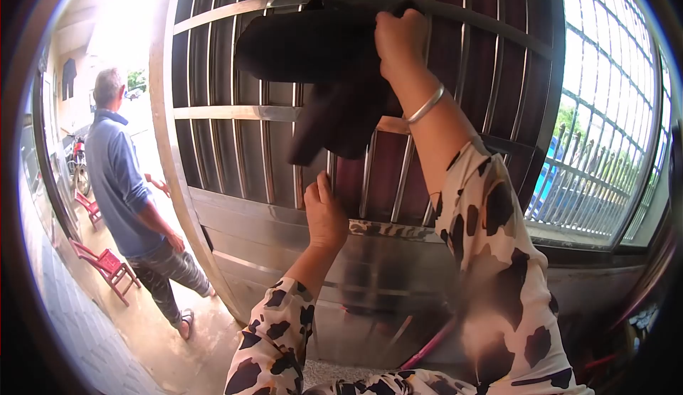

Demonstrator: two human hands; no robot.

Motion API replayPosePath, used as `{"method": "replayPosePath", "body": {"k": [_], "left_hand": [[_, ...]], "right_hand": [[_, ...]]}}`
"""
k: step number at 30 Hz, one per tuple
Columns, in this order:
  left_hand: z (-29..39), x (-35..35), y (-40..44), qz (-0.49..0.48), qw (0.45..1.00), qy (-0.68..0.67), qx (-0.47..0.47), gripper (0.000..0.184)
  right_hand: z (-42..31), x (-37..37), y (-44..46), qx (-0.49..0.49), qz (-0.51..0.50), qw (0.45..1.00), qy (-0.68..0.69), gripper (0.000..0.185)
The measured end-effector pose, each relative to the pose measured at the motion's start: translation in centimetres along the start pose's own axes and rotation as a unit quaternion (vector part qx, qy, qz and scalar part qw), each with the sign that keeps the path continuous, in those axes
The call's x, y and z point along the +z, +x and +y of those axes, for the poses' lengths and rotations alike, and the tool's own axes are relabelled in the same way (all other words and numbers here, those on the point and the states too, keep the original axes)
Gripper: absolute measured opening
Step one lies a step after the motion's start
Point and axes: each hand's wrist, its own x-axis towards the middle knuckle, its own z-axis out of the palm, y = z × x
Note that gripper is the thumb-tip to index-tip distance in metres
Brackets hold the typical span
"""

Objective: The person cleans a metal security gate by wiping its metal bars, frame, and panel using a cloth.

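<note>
Dark cloth (306, 46) hangs before barred door (228, 113).
Right hand (400, 39) closed on cloth's upper corner; left hand (327, 216) half open below, fingertips (322, 176) near bars (267, 160), contact unclear.

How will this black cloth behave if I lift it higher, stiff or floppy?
Probably floppy: the black cloth droops below the right hand. Likely light, since only that hand appears to hold it. Its hanging end might brush the metal bars behind.

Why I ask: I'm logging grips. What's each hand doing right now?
Left hand: raised by the metal bars; whether it grips anything can't be told.
Right hand: closed on dark cloth.
</note>
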Motion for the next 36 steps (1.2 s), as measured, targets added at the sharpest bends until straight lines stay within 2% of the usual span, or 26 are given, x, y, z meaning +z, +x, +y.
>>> {"method": "replayPosePath", "body": {"k": [1, 3, 4, 5, 7, 8, 9, 11, 12, 13, 15, 16, 17, 19, 20, 21, 23, 24, 26, 28, 30, 32, 34, 35, 36], "left_hand": [[0.0, 0.0, -0.1, 0.000, 1.000, 0.001, -0.002, 0.058], [0.1, 0.0, 0.1, 0.025, 0.999, 0.005, 0.023, 0.058], [0.0, 0.1, 0.0, 0.024, 0.999, 0.005, 0.022, 0.058], [0.0, 0.2, 0.1, 0.024, 1.000, 0.016, 0.012, 0.058], [0.2, 0.2, -0.1, 0.020, 0.999, 0.024, 0.005, 0.059], [0.2, 0.0, -0.1, 0.023, 0.999, 0.022, 0.012, 0.058], [0.2, -0.1, 0.0, 0.027, 0.999, 0.021, 0.019, 0.058], [0.3, -0.2, -0.1, 0.007, 1.000, 0.008, -0.001, 0.059], [0.3, -0.3, 0.0, 0.007, 1.000, 0.015, 0.003, 0.058], [0.4, -0.4, 0.0, 0.010, 1.000, 0.021, 0.006, 0.057], [-0.3, 0.1, -0.2, 0.028, 0.999, 0.022, 0.030, 0.056], [-0.5, 0.2, -0.2, 0.043, 0.997, 0.023, 0.053, 0.056], [-0.6, 0.2, -0.3, 0.043, 0.997, 0.026, 0.055, 0.056], [-0.4, 0.1, -0.2, 0.021, 0.999, 0.013, 0.024, 0.056], [-0.6, 0.0, -0.2, 0.022, 0.999, 0.015, 0.024, 0.056], [-0.7, 0.0, -0.1, 0.010, 0.999, 0.022, 0.029, 0.056], [-0.8, -0.3, -0.3, -0.004, 0.999, 0.028, 0.030, 0.055], [-0.8, -0.6, -0.1, -0.013, 0.997, 0.042, 0.063, 0.056], [-0.5, -0.7, -0.1, -0.025, 0.994, 0.056, 0.093, 0.056], [0.0, -0.5, 0.1, 0.014, 1.000, -0.026, -0.001, 0.053], [0.3, -0.9, 0.4, -0.008, 0.999, -0.036, -0.020, 0.054], [0.6, -2.1, 0.7, -0.032, 0.998, -0.049, -0.036, 0.056], [1.8, -4.0, 0.7, 0.006, 0.999, -0.028, -0.016, 0.051], [3.0, -4.9, 1.0, 0.007, 1.000, -0.025, -0.011, 0.051], [4.8, -6.0, 1.4, -0.044, 0.974, -0.210, -0.071, 0.050]], "right_hand": [[0.5, 0.1, 0.1, 0.001, -0.002, 1.000, 0.000, 0.013], [1.2, -0.8, 0.9, -0.139, -0.059, 0.979, -0.138, 0.011], [1.1, -1.8, 1.3, -0.148, -0.110, 0.971, -0.149, 0.011], [1.0, -3.0, 1.5, -0.147, -0.110, 0.971, -0.152, 0.011], [-0.5, -5.9, 0.9, -0.083, -0.267, 0.944, -0.178, 0.013], [-1.4, -6.9, 0.3, -0.091, -0.307, 0.912, -0.258, 0.012], [-1.2, -7.6, 0.2, -0.092, -0.306, 0.912, -0.257, 0.012], [-0.3, -8.5, -0.3, -0.132, -0.449, 0.801, -0.375, 0.012], [-0.1, -8.6, -0.9, -0.134, -0.418, 0.841, -0.317, 0.015], [-0.2, -8.6, -1.1, -0.133, -0.418, 0.841, -0.316, 0.015], [-0.8, -8.0, -1.2, -0.065, -0.291, 0.924, -0.238, 0.015], [-0.2, -7.1, -0.1, -0.090, -0.247, 0.939, -0.222, 0.015], [0.4, -5.9, 1.1, -0.090, -0.246, 0.940, -0.219, 0.015], [0.5, -3.2, 1.8, -0.110, -0.173, 0.962, -0.178, 0.016], [0.4, -2.4, 1.0, -0.151, -0.157, 0.943, -0.253, 0.017], [0.8, -2.6, 0.6, -0.151, -0.159, 0.943, -0.252, 0.017], [1.6, -4.0, 0.0, -0.222, -0.175, 0.928, -0.242, 0.016], [-0.4, -5.7, -1.0, -0.131, -0.270, 0.912, -0.281, 0.018], [0.2, -7.9, -2.5, -0.132, -0.367, 0.860, -0.329, 0.018], [1.1, -10.3, -4.4, -0.169, -0.475, 0.788, -0.353, 0.022], [1.0, -12.4, -6.6, -0.110, -0.446, 0.848, -0.263, 0.028], [1.6, -14.1, -8.3, -0.099, -0.465, 0.851, -0.223, 0.029], [1.8, -15.2, -9.6, -0.092, -0.482, 0.852, -0.183, 0.031], [1.7, -15.6, -10.2, -0.047, -0.475, 0.869, -0.135, 0.029], [1.7, -15.9, -10.5, -0.002, -0.467, 0.880, -0.085, 0.028]]}}
